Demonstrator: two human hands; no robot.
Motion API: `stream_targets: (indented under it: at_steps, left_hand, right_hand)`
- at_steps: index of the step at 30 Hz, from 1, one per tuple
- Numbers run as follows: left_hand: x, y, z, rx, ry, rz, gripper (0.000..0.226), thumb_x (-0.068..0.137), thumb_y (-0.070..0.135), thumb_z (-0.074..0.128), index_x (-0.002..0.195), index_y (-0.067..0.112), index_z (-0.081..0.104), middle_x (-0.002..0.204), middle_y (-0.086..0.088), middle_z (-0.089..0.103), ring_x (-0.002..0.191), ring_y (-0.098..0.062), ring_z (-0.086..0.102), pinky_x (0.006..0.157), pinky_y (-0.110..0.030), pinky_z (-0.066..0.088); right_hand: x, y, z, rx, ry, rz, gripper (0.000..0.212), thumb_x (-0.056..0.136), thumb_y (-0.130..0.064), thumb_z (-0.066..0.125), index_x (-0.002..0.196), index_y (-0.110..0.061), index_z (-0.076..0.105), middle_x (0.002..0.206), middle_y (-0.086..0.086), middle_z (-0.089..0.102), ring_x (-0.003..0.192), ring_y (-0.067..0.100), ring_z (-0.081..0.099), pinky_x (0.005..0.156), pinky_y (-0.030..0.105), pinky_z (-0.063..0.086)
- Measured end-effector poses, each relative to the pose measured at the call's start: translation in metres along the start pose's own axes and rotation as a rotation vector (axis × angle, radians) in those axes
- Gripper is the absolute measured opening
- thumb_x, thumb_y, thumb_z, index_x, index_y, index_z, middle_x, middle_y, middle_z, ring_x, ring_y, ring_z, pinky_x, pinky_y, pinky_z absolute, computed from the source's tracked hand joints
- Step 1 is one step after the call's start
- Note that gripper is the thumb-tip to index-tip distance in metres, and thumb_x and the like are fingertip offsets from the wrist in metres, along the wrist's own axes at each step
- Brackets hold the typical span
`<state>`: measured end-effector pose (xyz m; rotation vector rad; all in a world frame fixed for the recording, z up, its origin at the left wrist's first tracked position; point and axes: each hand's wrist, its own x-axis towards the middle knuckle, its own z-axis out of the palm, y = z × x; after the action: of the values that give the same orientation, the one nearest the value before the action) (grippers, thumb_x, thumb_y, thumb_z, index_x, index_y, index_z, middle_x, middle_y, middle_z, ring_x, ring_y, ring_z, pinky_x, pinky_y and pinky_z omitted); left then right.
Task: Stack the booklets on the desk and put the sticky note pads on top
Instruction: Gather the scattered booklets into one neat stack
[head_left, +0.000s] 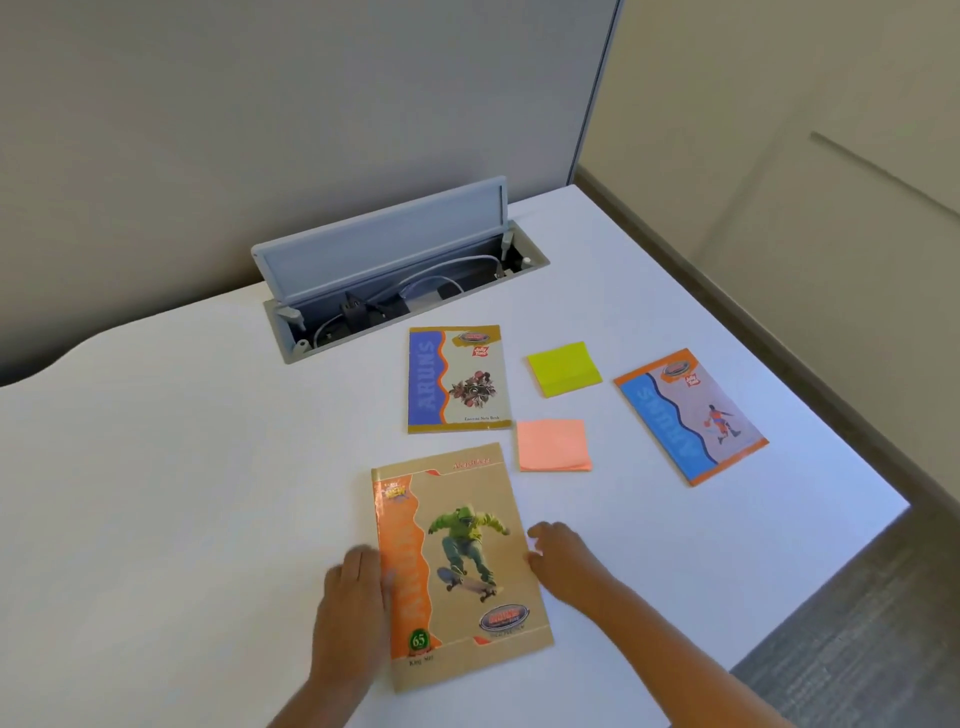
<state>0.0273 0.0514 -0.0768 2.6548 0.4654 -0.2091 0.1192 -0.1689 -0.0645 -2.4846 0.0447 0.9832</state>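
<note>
A large tan booklet with a skateboarder (460, 561) lies flat near the desk's front. My left hand (350, 597) rests against its left edge and my right hand (563, 558) touches its right edge; neither has lifted it. Behind it lies a smaller booklet with a blue spine band and a flower picture (457, 379). A third booklet, blue and orange with a basketball player (691, 415), lies angled at the right. A yellow-green sticky note pad (563, 368) and a pink sticky note pad (553, 445) sit between the two smaller booklets.
An open cable hatch (395, 280) with a raised grey lid and wires sits in the white desk (156, 493) at the back. The desk's right edge drops to grey carpet (857, 649). A grey partition stands behind.
</note>
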Motion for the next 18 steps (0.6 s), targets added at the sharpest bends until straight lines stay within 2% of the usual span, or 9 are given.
stream_targets:
  at_steps: [3, 7, 10, 11, 13, 15, 18]
  left_hand:
    - [0.053, 0.013, -0.018, -0.079, 0.017, 0.059, 0.031, 0.093, 0.019, 0.044, 0.119, 0.005, 0.049, 0.126, -0.013, 0.054, 0.113, -0.029, 0.051, 0.094, -0.040, 0.048]
    - [0.124, 0.043, -0.031, -0.340, -0.026, -0.128, 0.044, 0.094, 0.020, 0.043, 0.133, 0.000, 0.038, 0.140, -0.020, 0.043, 0.130, -0.033, 0.040, 0.107, -0.043, 0.035]
    - [0.161, 0.062, -0.030, -0.467, -0.127, -0.254, 0.048, 0.096, 0.022, 0.039, 0.136, -0.004, 0.032, 0.146, -0.024, 0.034, 0.135, -0.035, 0.032, 0.111, -0.044, 0.028]
    - [0.172, 0.068, -0.028, -0.481, -0.164, -0.285, 0.046, 0.096, 0.022, 0.038, 0.132, -0.006, 0.035, 0.144, -0.025, 0.035, 0.134, -0.036, 0.034, 0.110, -0.045, 0.029]
    - [0.181, 0.076, -0.025, -0.478, -0.186, -0.304, 0.028, 0.095, 0.019, 0.039, 0.105, -0.007, 0.046, 0.129, -0.031, 0.047, 0.120, -0.042, 0.045, 0.099, -0.048, 0.037]
    - [0.189, 0.085, -0.023, -0.485, -0.168, -0.329, 0.020, 0.094, 0.014, 0.039, 0.091, -0.004, 0.046, 0.117, -0.034, 0.053, 0.108, -0.045, 0.051, 0.090, -0.050, 0.042]
    - [0.196, 0.088, -0.025, -0.496, -0.141, -0.386, 0.028, 0.093, 0.013, 0.040, 0.108, -0.008, 0.048, 0.120, -0.030, 0.054, 0.110, -0.044, 0.051, 0.092, -0.048, 0.043]
  right_hand:
    - [0.021, -0.020, -0.032, -0.013, 0.061, -0.088, 0.040, 0.097, -0.024, 0.047, 0.134, -0.009, 0.048, 0.139, 0.012, 0.050, 0.128, 0.024, 0.048, 0.105, 0.029, 0.038]
    - [0.057, -0.058, -0.059, 0.125, 0.151, -0.142, 0.040, 0.098, -0.020, 0.045, 0.136, -0.008, 0.045, 0.141, 0.010, 0.051, 0.129, 0.023, 0.047, 0.104, 0.027, 0.037]
    - [0.078, -0.076, -0.065, 0.009, 0.127, -0.160, 0.051, 0.098, -0.019, 0.044, 0.145, -0.006, 0.029, 0.147, 0.015, 0.041, 0.135, 0.030, 0.038, 0.109, 0.034, 0.033]
    - [0.085, -0.080, -0.066, -0.046, 0.112, -0.160, 0.054, 0.098, -0.018, 0.044, 0.146, -0.005, 0.024, 0.147, 0.017, 0.038, 0.135, 0.032, 0.036, 0.111, 0.036, 0.031]
    - [0.098, -0.085, -0.065, -0.062, 0.114, -0.129, 0.055, 0.096, -0.015, 0.045, 0.145, 0.000, 0.022, 0.145, 0.019, 0.039, 0.133, 0.034, 0.038, 0.110, 0.038, 0.032]
    - [0.111, -0.090, -0.068, 0.128, 0.146, 0.001, 0.050, 0.094, -0.008, 0.044, 0.140, -0.001, 0.028, 0.140, 0.019, 0.046, 0.128, 0.035, 0.043, 0.106, 0.038, 0.039]
    - [0.125, -0.098, -0.076, 0.549, 0.193, 0.248, 0.043, 0.092, -0.005, 0.044, 0.134, 0.000, 0.039, 0.128, 0.019, 0.056, 0.118, 0.033, 0.053, 0.086, 0.034, 0.046]
